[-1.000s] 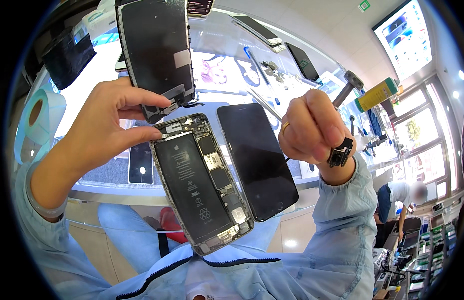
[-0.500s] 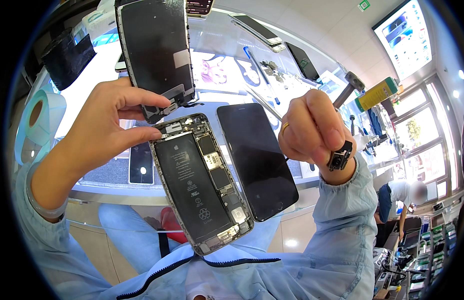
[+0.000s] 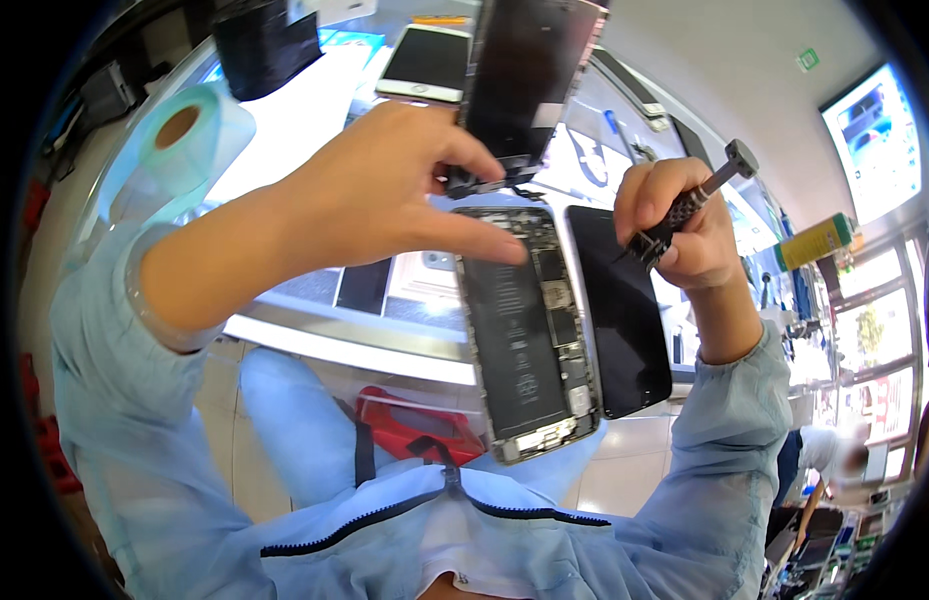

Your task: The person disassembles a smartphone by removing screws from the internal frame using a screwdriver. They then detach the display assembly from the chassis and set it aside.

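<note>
the left grip [image 3: 384,185] gapes; the right grip [image 3: 684,220] is curled.

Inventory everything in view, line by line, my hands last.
Opened phone body: one, black and grey, centre
Screen panel: one, dark, above that body
Closed phone: one, black, right of the body
Tool: one, grey, in the right hand
Small part: one, black, at right fingertips
Other phones: several, white or dark, counter
Roll: one, pale blue-green, left
Wall screen: one, bright, upper right
Container: one, yellow-green, right
Right-edge clutter: uncountable, mixed
Left hand: one, light-blue sleeve, at the panel's lower end
Right hand: one, light-blue sleeve, right
</note>
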`<state>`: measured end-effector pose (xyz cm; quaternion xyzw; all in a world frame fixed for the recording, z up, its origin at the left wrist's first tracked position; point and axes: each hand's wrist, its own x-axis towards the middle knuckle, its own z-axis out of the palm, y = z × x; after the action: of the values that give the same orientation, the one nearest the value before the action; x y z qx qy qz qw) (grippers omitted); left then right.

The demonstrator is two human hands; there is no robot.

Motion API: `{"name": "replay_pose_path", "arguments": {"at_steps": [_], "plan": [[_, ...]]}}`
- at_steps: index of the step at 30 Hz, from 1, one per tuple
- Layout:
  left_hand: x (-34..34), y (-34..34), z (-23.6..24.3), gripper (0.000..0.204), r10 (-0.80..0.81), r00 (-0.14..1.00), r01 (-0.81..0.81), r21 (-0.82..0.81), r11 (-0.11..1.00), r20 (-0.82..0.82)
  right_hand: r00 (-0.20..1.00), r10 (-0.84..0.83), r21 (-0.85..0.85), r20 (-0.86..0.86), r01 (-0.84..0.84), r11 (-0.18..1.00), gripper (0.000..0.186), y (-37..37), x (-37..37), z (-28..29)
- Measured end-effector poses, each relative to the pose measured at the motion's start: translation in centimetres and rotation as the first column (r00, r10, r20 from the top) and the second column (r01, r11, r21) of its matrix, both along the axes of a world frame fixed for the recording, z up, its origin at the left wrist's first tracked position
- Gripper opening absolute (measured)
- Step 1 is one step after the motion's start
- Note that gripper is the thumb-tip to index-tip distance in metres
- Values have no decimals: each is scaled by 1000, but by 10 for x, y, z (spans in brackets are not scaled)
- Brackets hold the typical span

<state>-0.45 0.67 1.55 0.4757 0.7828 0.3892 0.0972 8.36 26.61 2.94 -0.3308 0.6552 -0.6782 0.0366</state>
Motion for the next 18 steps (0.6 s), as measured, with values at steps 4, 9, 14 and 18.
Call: {"name": "replay_pose_path", "arguments": {"at_steps": [4, 9, 14, 18], "plan": [[4, 1, 3, 66, 27, 999, -27, 4, 1000, -36, 997, -30, 128, -78, 39, 991, 27, -4, -12, 0], [4, 2, -3, 77, 71, 985, -63, 56, 996, -157, 989, -47, 250, -139, 81, 965, 27, -17, -14, 4], [3, 4, -4, 74, 59, 988, -51, 58, 997, -140, 987, -67, 290, -147, 107, 951, 26, -23, -14, 5], [2, 3, -5, 74, 45, 990, -36, 70, 997, -132, 986, -63, 292, -156, 107, 950, 27, -27, -15, 5]]}}
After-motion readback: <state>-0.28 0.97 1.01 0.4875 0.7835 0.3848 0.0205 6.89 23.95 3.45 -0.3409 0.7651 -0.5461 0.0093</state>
